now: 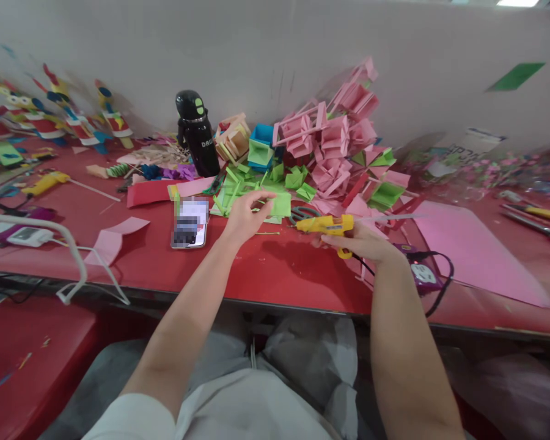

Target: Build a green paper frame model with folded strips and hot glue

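My left hand point(247, 217) reaches over the red table, its thumb and forefinger pinched at the left edge of a small light-green paper piece point(282, 205). My right hand point(362, 241) is wrapped round a yellow hot glue gun point(325, 225). The gun's nozzle points left toward the green paper, and a long clear glue stick point(394, 217) juts from its back. Grey-handled scissors point(302, 213) lie just behind the gun, partly covered. Folded green strips point(238, 189) are heaped beyond my left hand. Palm and some fingers of my right hand are hidden.
A phone point(190, 225) and black bottle point(199, 137) stand left of centre. Pink folded-paper shapes point(334, 137) pile against the wall. A purple device point(421, 275) with a black cable and a pink sheet point(476, 250) lie right. At left are a second glue gun point(46, 183) and white cable point(73, 250).
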Tool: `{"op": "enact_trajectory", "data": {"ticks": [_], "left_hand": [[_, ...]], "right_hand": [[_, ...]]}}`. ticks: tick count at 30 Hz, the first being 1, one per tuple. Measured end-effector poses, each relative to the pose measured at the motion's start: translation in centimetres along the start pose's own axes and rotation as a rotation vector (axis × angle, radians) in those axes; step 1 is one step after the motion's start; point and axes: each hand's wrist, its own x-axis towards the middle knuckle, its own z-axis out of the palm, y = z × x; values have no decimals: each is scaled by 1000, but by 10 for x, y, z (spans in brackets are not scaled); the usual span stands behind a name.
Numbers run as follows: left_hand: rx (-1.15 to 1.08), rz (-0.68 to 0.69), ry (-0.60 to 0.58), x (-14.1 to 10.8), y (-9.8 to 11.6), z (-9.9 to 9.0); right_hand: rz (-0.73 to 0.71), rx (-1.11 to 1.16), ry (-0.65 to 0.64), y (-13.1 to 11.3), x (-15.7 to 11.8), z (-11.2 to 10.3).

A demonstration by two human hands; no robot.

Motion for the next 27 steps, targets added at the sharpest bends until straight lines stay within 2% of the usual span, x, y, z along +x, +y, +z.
{"op": "enact_trajectory", "data": {"ticks": [2,5,7,13,19,27], "left_hand": [[11,-6,-3,0,1,0],[38,9,-33,-1,2,0],[46,8,-65,-1,3,0],[65,-9,-161,-3,5,2],[43,-65,-213,-6,6,7],[38,-41,-249,-7,5,10]], "right_hand": [[4,90,98,2,-3,-1],[7,83,244,4,-3,4],[-12,84,294,2,0,8],[-154,74,291,-3,11,24],[-196,44,325,3,20,33],[-225,-53,293,8,25,33]]}}
